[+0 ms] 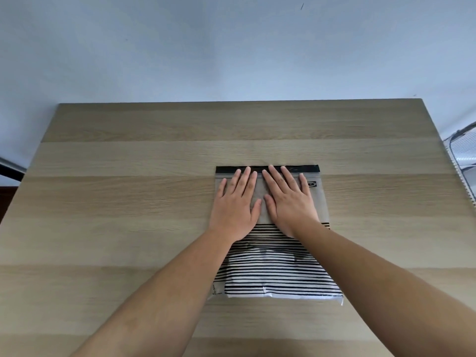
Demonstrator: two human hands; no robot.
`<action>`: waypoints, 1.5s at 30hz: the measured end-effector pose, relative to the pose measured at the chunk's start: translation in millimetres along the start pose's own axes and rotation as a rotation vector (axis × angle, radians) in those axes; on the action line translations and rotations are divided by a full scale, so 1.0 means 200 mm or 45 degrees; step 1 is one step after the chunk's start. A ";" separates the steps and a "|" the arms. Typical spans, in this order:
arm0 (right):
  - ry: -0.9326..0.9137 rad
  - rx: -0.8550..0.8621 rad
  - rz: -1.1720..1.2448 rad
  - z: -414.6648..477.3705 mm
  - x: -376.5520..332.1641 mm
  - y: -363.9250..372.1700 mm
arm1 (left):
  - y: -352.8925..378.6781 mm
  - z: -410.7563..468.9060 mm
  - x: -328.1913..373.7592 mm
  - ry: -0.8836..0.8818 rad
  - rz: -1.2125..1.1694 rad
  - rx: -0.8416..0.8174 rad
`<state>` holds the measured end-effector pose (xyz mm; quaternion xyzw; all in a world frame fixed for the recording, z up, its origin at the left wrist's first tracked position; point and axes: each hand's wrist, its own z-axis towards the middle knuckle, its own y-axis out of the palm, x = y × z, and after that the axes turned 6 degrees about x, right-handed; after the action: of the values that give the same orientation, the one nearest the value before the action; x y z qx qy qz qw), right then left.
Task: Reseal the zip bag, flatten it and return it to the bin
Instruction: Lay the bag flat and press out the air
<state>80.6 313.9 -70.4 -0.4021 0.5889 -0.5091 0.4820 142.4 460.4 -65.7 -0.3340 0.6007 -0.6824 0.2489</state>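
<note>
A clear zip bag (pixel 277 269) with black stripes on its lower half and a black zip strip (pixel 306 168) along its far edge lies flat on the wooden table (pixel 128 202). My left hand (pixel 235 204) and my right hand (pixel 289 200) rest side by side, palms down, on the bag's clear upper half. Fingers are spread and their tips reach the zip strip. Neither hand grips anything. Something white lies inside the striped part. I cannot tell if the zip is sealed.
A white wire basket or bin (pixel 463 161) shows at the table's right edge, partly cut off by the frame. A pale wall (pixel 231 47) stands behind the table. A dark object (pixel 7 171) pokes in at the left edge.
</note>
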 end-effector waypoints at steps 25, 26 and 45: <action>0.168 -0.023 0.176 -0.23 -0.02 -0.11 | -0.02 -0.19 0.13 -0.048 -0.084 -0.066; 0.105 -0.068 0.151 -0.26 -0.05 -0.08 | -0.01 -0.22 0.14 -0.035 -0.082 -0.087; 0.257 -0.067 -0.057 -0.46 0.40 -0.10 | -0.06 -0.37 -0.20 -0.168 0.038 -0.097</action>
<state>-26.3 252.2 -62.6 -0.3743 0.6384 -0.5422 0.3979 114.0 540.6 -64.0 -0.3784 0.6135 -0.6317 0.2853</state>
